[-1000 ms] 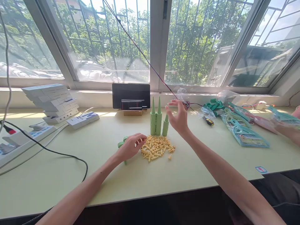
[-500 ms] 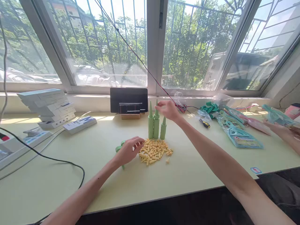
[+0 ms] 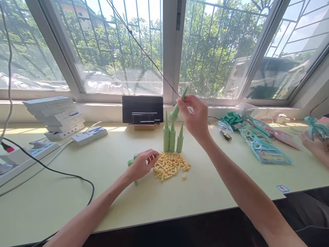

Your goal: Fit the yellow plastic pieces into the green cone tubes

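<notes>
A green pointed cone (image 3: 174,112) with a wider base is pinched in my right hand (image 3: 194,115), tilted, its tip up to the right. Below it, three green stacks of stubby pieces with pointed tops stand upright: a left stack (image 3: 166,138), a middle stack (image 3: 172,140) and a right stack (image 3: 180,143). In front of them lies a pile of small yellow cones (image 3: 171,166). My left hand (image 3: 144,164) lies at the pile's left edge, fingers bent and apart, with no object visible in it. Green ring-shaped pieces (image 3: 131,162) are partly hidden behind that hand.
A black tablet (image 3: 142,103) leans at the window, a phone (image 3: 143,119) before it. White boxes (image 3: 59,118) are stacked at left near a power strip (image 3: 38,154) and cables. At right lie a yellow-black tool (image 3: 225,136) and bagged items (image 3: 269,151); another person's hand (image 3: 315,145) holds something there.
My right hand has lifted the green cone off the middle stack, up and slightly right, tilting it. My left hand has stayed put. The other person's hand at right has shifted slightly.
</notes>
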{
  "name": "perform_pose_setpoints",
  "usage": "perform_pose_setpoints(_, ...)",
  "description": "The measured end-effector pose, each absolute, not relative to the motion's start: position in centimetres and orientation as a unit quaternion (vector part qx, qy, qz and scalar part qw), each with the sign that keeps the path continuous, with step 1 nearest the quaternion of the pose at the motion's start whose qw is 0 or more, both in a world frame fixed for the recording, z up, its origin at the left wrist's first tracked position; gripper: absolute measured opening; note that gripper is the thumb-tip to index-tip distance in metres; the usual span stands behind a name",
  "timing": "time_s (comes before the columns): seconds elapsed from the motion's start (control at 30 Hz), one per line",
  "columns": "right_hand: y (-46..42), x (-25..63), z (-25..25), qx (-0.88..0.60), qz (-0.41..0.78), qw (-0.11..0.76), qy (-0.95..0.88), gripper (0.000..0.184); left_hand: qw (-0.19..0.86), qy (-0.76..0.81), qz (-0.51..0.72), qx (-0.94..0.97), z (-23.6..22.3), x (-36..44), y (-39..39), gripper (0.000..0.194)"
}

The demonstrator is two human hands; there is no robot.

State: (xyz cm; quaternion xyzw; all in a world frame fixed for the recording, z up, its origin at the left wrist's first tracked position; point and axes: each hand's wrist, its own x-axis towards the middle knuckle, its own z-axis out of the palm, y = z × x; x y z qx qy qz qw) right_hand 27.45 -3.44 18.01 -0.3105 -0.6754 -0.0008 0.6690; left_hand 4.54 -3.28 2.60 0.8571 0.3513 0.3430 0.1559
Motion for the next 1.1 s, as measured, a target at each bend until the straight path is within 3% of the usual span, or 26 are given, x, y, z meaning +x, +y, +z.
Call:
perform_pose_setpoints(0.17,-4.5,25.4,7.5,-0.366,0.123,0.658,-0.647,0.020,0.149,0.372,0.357,0.844,2.8,4.7,-3.4,0.009)
perform_pose_setpoints(0.3,-4.1,24.6,2.7,-0.397,0.176,0.619,-0.654,0.019,0.168,0.383,0.377,0.826,3.1,4.7,-3.6,0.010)
perform_pose_setpoints(0.63,-4.8,22.8,1.8,-0.379,0.253,0.572,-0.682,0.021,0.355,0.339,0.417,0.765,3.8,4.6,-3.7,0.020)
perform_pose_setpoints(1.1,-5.2,22.9,1.9,-0.383,0.281,0.575,-0.666,0.024,0.300,0.280,0.338,0.847,3.8,4.7,-4.2,0.016)
